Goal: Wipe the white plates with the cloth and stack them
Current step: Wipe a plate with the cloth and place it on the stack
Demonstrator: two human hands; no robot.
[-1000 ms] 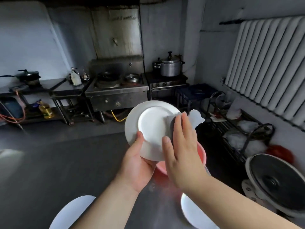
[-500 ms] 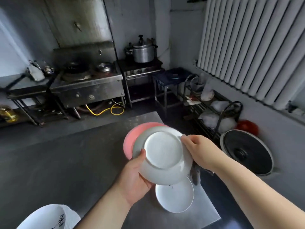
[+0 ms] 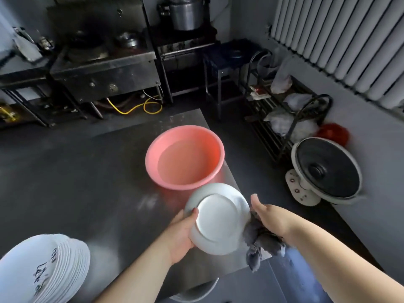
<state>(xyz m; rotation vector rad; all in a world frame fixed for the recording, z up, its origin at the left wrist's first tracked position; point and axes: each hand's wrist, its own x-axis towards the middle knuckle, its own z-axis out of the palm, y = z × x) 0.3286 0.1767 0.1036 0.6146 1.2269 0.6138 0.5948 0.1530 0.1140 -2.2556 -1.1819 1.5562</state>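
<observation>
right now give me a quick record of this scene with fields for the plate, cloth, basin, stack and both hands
plate: round white plate, underside facing the camera, held above the metal table
left hand: grips the plate's left rim, thumb on the underside
right hand: at the plate's right edge, holding the cloth
cloth: crumpled grey cloth, hanging below the right hand
basin: round pink plastic basin, on the table beyond the plate, holding water
stack: pile of white plates with dark marks, near left
</observation>
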